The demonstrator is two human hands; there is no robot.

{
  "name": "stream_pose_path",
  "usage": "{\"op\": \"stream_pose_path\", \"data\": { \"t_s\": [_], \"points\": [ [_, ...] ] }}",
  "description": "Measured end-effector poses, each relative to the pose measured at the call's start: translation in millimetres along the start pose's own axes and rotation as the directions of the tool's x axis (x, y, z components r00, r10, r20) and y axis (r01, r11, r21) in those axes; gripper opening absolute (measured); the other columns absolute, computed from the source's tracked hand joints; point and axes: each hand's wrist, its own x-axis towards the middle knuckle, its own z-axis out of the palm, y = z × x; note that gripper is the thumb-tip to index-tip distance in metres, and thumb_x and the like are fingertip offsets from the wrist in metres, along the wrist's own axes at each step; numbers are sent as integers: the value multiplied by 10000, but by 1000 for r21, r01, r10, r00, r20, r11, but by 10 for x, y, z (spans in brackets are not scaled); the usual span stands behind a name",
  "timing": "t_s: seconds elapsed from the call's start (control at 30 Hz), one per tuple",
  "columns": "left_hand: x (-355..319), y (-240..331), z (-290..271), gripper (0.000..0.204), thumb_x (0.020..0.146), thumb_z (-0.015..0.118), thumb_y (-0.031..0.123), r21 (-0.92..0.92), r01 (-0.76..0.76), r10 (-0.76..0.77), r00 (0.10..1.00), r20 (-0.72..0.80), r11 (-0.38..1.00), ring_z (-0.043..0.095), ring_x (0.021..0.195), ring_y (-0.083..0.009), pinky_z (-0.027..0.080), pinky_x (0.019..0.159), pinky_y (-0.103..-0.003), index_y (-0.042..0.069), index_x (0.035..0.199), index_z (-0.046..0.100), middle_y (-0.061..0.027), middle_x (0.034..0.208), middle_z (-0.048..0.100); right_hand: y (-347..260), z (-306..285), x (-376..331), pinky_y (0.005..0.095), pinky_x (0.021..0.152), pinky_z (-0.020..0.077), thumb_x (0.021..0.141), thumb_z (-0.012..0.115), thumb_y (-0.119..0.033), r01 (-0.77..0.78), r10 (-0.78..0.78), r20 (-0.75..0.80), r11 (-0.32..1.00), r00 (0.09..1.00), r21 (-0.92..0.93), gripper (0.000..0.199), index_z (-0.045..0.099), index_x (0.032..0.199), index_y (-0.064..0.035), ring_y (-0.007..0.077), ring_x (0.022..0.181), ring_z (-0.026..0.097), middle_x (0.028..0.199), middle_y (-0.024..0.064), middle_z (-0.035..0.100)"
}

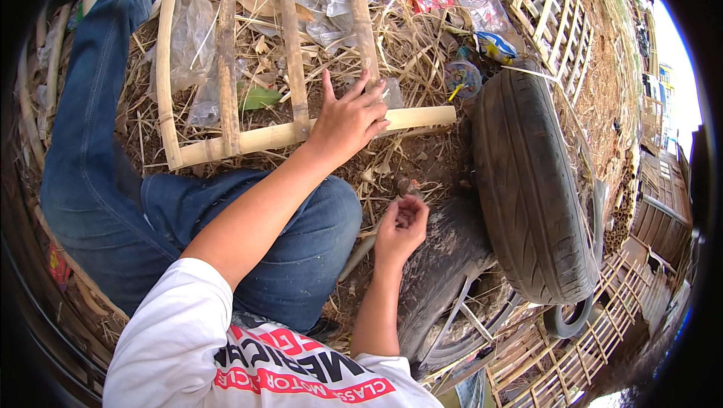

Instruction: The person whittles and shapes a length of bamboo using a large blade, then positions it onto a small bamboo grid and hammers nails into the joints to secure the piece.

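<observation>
Left hand (348, 120): fingers spread, palm pressed flat on the lower cross-rail of a bamboo frame (226, 69), just where an upright slat meets it. Right hand (401, 226): fingers curled together around something small, too hidden to identify, held low over the bare ground beside a worn tyre (527, 182). The frame lies flat on dry straw and scraps of clear plastic (192, 39), ahead of the person's bent knee in blue jeans (301, 235). Judged from this pose, steady downward pressure close to the joint would keep the rail from shifting, and the spread fingers should stay clear of the joint itself. Further lattice frames (553, 9) lie beyond the tyre.
</observation>
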Motion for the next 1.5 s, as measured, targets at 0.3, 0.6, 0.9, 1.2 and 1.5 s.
{"op": "stream_pose_path", "data": {
  "t_s": [0.3,0.6,0.9,1.2,1.5],
  "points": [
    [13,0,46,217,885,660,323,44,4,-5,1000,25,999,362,1401,-278,100,1059,-756,107,903,669,-36,1389,546,498,-181,-788,472,851,465,831,714,-189,-260,377,185,851,908,-457,552,442,1240,64,435,999,591,1109,283,586],
    [35,13,33,185,889,651,317,48,-27,28,1000,-12,998,378,1389,-285,113,1029,-792,133,892,657,-27,1362,563,432,-216,-700,303,474,427,939,607,-201,-302,310,60,947,949,-112,311,516,1060,71,158,555,556,671,78,554],
    [31,-9,43,172,882,656,311,41,-14,14,1000,-10,999,383,1388,-278,101,1021,-805,143,914,671,-23,1333,585,-518,-587,-325,359,595,447,983,548,-227,-283,299,222,954,928,-101,263,558,1010,35,201,622,553,681,133,565],
    [24,16,1,179,841,701,269,0,15,-15,1000,14,1000,367,1397,-274,119,1023,-793,119,933,667,5,1379,550,-1085,-439,90,402,581,459,991,529,-253,-50,146,300,950,943,-307,277,551,1047,18,310,599,614,684,185,607],
    [-1,-11,6,177,855,679,286,-2,19,-19,1000,12,1000,384,1386,-263,97,1021,-807,146,963,670,-7,1346,574,-1092,-449,87,403,586,463,993,527,-268,-142,262,326,926,908,-350,292,550,1046,18,326,619,630,685,195,610]
  ]
}}
